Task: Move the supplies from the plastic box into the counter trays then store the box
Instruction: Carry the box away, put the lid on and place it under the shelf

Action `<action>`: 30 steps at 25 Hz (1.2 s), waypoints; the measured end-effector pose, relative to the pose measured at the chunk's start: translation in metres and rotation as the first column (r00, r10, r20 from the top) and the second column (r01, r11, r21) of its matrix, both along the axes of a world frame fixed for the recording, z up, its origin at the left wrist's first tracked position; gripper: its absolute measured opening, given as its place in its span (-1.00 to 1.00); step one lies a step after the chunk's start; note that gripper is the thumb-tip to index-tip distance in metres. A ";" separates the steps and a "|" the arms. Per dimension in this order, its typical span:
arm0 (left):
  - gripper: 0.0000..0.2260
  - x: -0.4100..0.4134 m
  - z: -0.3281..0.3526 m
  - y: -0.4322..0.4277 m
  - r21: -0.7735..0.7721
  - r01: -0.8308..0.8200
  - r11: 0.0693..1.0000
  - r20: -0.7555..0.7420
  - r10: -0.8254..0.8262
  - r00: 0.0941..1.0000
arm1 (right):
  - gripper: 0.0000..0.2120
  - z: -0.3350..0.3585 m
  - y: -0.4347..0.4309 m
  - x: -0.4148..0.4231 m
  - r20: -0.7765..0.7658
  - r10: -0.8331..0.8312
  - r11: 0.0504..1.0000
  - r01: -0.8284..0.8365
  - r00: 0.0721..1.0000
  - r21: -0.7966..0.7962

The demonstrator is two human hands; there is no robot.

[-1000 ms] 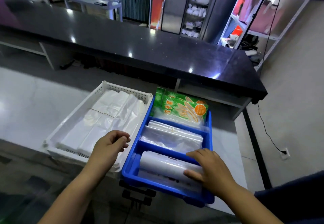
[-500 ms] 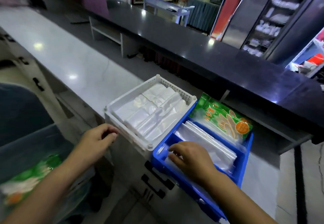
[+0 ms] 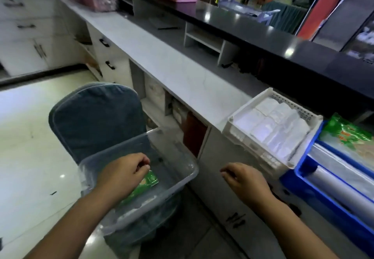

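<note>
The clear plastic box sits on a blue chair, its right rim near the cabinet front. The left hand is inside it, fingers closed on a green packet. The right hand hangs in the gap between box and white tray, fingers curled and empty. The blue tray touches the white one on the worktop.
</note>
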State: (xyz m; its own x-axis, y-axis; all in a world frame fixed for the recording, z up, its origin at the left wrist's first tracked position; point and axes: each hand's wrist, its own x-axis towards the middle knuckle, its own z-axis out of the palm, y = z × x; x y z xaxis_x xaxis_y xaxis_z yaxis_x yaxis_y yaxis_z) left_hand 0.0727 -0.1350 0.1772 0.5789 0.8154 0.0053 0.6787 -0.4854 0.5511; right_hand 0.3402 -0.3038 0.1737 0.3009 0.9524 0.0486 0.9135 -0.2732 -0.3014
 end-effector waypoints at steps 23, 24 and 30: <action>-0.86 -0.093 -0.070 0.224 0.061 0.066 0.996 -0.310 -0.044 0.950 | -0.66 -0.178 0.165 -0.127 0.100 -0.110 0.847 0.146 0.989 -0.510; -0.86 -0.087 -0.080 0.234 0.038 0.090 0.995 -0.332 -0.072 0.941 | -0.76 -0.182 0.168 -0.129 0.070 -0.135 0.811 0.151 0.988 -0.566; -0.81 -0.042 -0.163 0.294 -0.111 0.263 0.959 -0.453 -0.284 0.845 | -0.66 -0.219 0.176 -0.148 -0.015 -0.494 0.703 0.389 0.869 -0.596</action>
State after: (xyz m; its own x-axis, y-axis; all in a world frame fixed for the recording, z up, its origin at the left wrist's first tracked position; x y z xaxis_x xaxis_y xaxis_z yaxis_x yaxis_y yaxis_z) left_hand 0.0307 0.1592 0.0144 0.7058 0.6171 -0.3478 0.7027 -0.6720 0.2337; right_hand 0.1919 -0.1280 -0.0458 0.6471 0.5453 -0.5328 0.5955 -0.7979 -0.0932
